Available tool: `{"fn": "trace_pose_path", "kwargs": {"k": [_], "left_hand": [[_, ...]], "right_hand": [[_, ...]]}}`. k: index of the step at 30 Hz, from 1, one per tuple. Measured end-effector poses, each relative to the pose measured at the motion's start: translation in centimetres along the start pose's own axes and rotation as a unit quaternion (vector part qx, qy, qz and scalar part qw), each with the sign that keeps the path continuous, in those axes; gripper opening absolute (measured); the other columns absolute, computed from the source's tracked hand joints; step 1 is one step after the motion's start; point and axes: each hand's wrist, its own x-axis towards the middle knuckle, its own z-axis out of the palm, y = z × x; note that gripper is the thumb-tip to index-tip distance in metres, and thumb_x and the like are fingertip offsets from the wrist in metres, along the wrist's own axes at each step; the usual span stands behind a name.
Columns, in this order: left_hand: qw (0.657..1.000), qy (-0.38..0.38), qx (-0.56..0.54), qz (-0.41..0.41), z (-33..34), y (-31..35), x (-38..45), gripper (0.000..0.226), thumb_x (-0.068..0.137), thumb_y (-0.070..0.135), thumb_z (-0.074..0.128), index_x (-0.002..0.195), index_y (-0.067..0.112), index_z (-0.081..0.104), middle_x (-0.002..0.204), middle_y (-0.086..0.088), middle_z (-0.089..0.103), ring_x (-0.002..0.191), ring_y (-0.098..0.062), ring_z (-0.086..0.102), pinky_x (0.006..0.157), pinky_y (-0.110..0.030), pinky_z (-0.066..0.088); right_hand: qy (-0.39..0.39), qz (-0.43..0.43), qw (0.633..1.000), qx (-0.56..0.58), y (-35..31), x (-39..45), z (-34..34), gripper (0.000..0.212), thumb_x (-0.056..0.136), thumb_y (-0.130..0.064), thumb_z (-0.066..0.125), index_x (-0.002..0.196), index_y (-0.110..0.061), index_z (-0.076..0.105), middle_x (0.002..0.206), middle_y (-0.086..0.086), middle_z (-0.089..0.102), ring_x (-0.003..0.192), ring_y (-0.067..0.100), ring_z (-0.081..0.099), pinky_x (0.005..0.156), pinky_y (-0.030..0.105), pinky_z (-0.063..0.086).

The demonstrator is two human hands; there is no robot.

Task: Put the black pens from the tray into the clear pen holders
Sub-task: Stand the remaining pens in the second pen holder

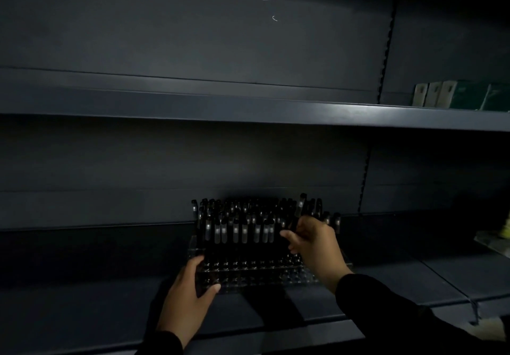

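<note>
My left hand [190, 285] held the clear pen holder [262, 272] by its corner at 7 o'clock, thumb and fingers curled round it. My right hand [311, 241] pinched one black pen [299, 211] at 2 o'clock, in the holder's back rows. The pens looked thin, stiff, smooth and light, so I judged the middle was best to grab. The holder was see-through, hard plastic on a dark metal shelf [82, 299]

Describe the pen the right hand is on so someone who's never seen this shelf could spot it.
On the lower dark shelf stands a clear pen holder packed with upright black pens. Go to its right end, where the right hand reaches in among the pens. The black pen rising from that hand's fingers stands higher than all its neighbours.
</note>
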Motion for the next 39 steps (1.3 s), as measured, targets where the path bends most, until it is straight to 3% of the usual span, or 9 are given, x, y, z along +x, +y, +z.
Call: {"fn": "trace_pose_path", "kwargs": {"k": [3,10,15,22,29,34,39], "left_hand": [[1.000,-0.002,0.005,0.001,0.0,0.0,0.0,0.059,0.083,0.023,0.071,0.134,0.029,0.041,0.133,0.004,0.051,0.117,-0.013,0.050,0.097,-0.023,0.039],[1.000,-0.002,0.013,-0.001,0.0,-0.1,0.1,0.058,0.083,0.024,0.071,0.132,0.029,0.041,0.130,0.005,0.052,0.116,-0.013,0.051,0.095,-0.023,0.040],[1.000,-0.003,0.009,-0.005,0.0,-0.2,0.1,0.059,0.082,0.024,0.072,0.132,0.030,0.041,0.132,0.003,0.053,0.114,-0.014,0.053,0.097,-0.026,0.042],[1.000,-0.002,0.010,-0.008,0.0,0.0,0.2,0.060,0.083,0.024,0.071,0.134,0.029,0.040,0.135,0.001,0.050,0.116,-0.017,0.052,0.097,-0.026,0.041],[1.000,-0.009,0.008,-0.012,-0.1,0.0,0.1,0.062,0.083,0.025,0.071,0.135,0.029,0.039,0.138,0.002,0.048,0.120,-0.017,0.050,0.102,-0.031,0.041],[1.000,-0.007,0.014,-0.010,-0.1,0.1,0.0,0.062,0.084,0.026,0.070,0.137,0.029,0.037,0.138,0.002,0.049,0.120,-0.017,0.051,0.102,-0.030,0.041],[1.000,-0.005,0.016,-0.009,-0.1,0.0,0.1,0.062,0.084,0.026,0.070,0.136,0.030,0.037,0.138,0.003,0.049,0.121,-0.016,0.050,0.101,-0.029,0.041]], "right_hand": [[-0.002,-0.009,1.000,-0.015,0.0,0.1,0.0,0.029,0.086,-0.017,0.069,0.077,0.004,0.050,0.069,0.016,0.059,0.057,0.011,0.054,0.061,0.031,0.051],[-0.020,0.010,0.999,-0.045,0.9,0.0,-0.2,0.023,0.087,-0.016,0.068,0.074,-0.001,0.055,0.068,0.011,0.063,0.056,0.008,0.056,0.053,0.014,0.046],[-0.039,0.025,0.995,-0.090,2.2,0.1,0.3,0.034,0.084,-0.020,0.070,0.071,0.004,0.050,0.063,0.015,0.058,0.056,0.017,0.053,0.056,0.032,0.048],[-0.068,0.033,0.992,-0.102,2.8,0.1,0.5,0.038,0.084,-0.024,0.071,0.063,-0.012,0.043,0.060,0.008,0.045,0.055,0.014,0.043,0.052,0.025,0.038],[-0.079,0.042,0.991,-0.102,2.4,0.0,0.2,0.041,0.085,-0.020,0.070,0.060,-0.011,0.038,0.058,0.007,0.040,0.053,0.015,0.037,0.050,0.023,0.035],[-0.066,0.043,0.993,-0.087,2.6,-0.4,0.3,0.038,0.088,-0.012,0.065,0.059,-0.010,0.041,0.054,-0.001,0.043,0.052,0.011,0.043,0.051,0.023,0.038],[-0.061,0.044,0.991,-0.106,2.6,-0.4,0.6,0.046,0.087,-0.013,0.066,0.051,-0.016,0.038,0.047,-0.006,0.040,0.041,0.003,0.035,0.046,0.015,0.033]]}}
